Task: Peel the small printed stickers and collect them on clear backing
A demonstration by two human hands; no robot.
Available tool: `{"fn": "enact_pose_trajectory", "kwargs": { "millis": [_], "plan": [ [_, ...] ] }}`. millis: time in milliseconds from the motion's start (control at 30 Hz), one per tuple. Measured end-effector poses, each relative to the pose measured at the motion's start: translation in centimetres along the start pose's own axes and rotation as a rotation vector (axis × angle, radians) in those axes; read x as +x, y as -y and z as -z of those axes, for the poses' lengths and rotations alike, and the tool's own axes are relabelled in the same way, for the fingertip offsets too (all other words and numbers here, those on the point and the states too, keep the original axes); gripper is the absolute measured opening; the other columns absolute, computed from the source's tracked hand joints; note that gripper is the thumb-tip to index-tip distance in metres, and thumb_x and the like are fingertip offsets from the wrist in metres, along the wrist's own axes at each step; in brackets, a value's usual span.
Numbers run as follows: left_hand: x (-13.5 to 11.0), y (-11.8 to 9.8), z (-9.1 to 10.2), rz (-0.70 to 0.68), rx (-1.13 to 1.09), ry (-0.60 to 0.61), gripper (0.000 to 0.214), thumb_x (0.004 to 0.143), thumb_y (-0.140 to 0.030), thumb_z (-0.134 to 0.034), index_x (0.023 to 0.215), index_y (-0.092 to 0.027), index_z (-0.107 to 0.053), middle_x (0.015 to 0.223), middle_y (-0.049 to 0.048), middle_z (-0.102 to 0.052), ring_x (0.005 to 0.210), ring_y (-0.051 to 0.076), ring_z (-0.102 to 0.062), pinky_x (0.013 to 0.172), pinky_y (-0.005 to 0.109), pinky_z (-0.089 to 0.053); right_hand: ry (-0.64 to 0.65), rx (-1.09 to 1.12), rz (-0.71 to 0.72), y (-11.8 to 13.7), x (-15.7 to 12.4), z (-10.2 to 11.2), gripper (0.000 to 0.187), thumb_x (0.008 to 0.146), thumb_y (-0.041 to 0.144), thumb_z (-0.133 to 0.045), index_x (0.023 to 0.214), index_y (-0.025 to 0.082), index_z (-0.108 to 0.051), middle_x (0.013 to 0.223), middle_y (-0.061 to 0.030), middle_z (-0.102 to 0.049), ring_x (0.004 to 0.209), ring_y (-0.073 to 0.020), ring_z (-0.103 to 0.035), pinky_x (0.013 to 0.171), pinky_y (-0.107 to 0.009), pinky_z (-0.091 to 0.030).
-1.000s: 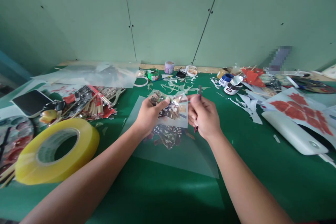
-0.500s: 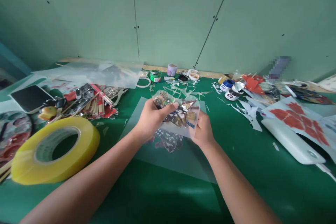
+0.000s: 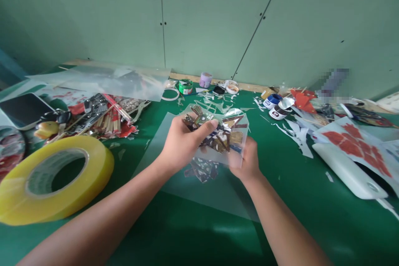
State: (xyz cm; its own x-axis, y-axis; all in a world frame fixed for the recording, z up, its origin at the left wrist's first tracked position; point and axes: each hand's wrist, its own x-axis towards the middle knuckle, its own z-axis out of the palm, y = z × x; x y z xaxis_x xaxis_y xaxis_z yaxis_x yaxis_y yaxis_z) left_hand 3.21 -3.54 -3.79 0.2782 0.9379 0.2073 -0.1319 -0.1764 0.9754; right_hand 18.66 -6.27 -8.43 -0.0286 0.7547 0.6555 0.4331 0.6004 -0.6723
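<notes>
A clear plastic sheet (image 3: 225,157) with a brown, gold and dark painted pattern (image 3: 215,137) is held up between both hands. My left hand (image 3: 183,139) grips its left side, thumb pressed on the front face. At the right edge, my right hand (image 3: 247,160) holds the sheet with its fingers partly hidden behind it. Beneath them, a larger translucent sheet (image 3: 177,193) lies flat on the green table (image 3: 149,237). A dark patterned shape (image 3: 204,170) shows just below the held sheet; whether it is a separate piece or a reflection I cannot tell.
To the left lie a big yellow tape roll (image 3: 96,162), a phone (image 3: 26,110) and a pile of sticks (image 3: 114,122). Paint jars (image 3: 279,111) and white scraps (image 3: 299,137) are at right, near a white elongated device (image 3: 349,170). A green wall (image 3: 202,16) rises behind.
The held sheet has come slightly nearer and to the right, tilted to show more of its face. My right hand has moved slightly right with it. The camera view has shifted a little.
</notes>
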Motion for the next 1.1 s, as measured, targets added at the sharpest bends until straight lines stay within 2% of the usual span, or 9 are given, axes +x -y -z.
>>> {"fn": "enact_pose_trajectory", "kwargs": {
  "millis": [200,300,600,767,900,1100],
  "plan": [
    [-0.4,-0.5,0.2,0.015,0.052,0.09,0.03,0.076,-0.023,-0.071,0.055,-0.017,-0.05,0.046,-0.0026,-0.054,0.039,0.009,-0.05,0.037,0.021,-0.038,-0.078,0.0,0.124,-0.6,-0.2,-0.1,0.006,0.079,0.028,-0.07,0.083,0.024,-0.07,0.073,-0.0016,-0.076,0.062,-0.0186,-0.071,0.051,-0.024,-0.057],
    [-0.6,-0.5,0.1,0.014,0.061,0.068,0.03,0.075,-0.022,-0.071,0.054,-0.018,-0.05,0.045,-0.0032,-0.054,0.036,0.009,-0.05,0.035,0.02,-0.038,-0.054,0.039,0.15,-0.6,-0.2,0.0,0.004,0.08,0.026,-0.07,0.082,0.024,-0.07,0.075,-0.0016,-0.076,0.062,-0.0179,-0.07,0.051,-0.024,-0.057],
    [-0.6,-0.3,-0.1,-0.076,0.091,0.026,0.034,0.077,-0.022,-0.069,0.052,-0.018,-0.046,0.043,-0.0051,-0.048,0.038,0.008,-0.049,0.036,0.02,-0.041,0.054,0.23,0.068,0.0,0.0,0.4,0.012,0.087,0.023,-0.061,0.087,0.025,-0.073,0.081,-0.0006,-0.076,0.071,-0.0187,-0.072,0.058,-0.027,-0.058],
    [-0.6,-0.2,0.0,-0.112,0.101,0.039,0.037,0.078,-0.024,-0.067,0.051,-0.018,-0.042,0.047,-0.0053,-0.046,0.039,0.007,-0.048,0.037,0.02,-0.044,0.068,0.207,0.045,0.0,0.1,0.5,0.013,0.088,0.026,-0.061,0.079,0.023,-0.071,0.076,-0.0013,-0.074,0.065,-0.0178,-0.069,0.054,-0.026,-0.055],
    [-0.5,-0.1,0.1,-0.111,0.113,0.032,0.033,0.077,-0.023,-0.067,0.053,-0.017,-0.046,0.048,-0.0051,-0.045,0.041,0.007,-0.049,0.039,0.02,-0.045,0.048,0.131,0.056,0.1,0.2,0.5,0.007,0.083,0.026,-0.067,0.077,0.023,-0.071,0.068,-0.0007,-0.07,0.058,-0.0172,-0.065,0.053,-0.027,-0.054],
    [-0.5,-0.2,0.2,-0.13,0.164,0.057,0.031,0.077,-0.025,-0.069,0.054,-0.016,-0.05,0.048,-0.0026,-0.051,0.044,0.009,-0.051,0.04,0.02,-0.041,0.089,0.265,-0.008,0.8,0.5,0.9,0.017,0.086,0.034,-0.065,0.074,0.024,-0.071,0.065,-0.0014,-0.071,0.06,-0.0183,-0.068,0.051,-0.027,-0.055]
  ]
}}
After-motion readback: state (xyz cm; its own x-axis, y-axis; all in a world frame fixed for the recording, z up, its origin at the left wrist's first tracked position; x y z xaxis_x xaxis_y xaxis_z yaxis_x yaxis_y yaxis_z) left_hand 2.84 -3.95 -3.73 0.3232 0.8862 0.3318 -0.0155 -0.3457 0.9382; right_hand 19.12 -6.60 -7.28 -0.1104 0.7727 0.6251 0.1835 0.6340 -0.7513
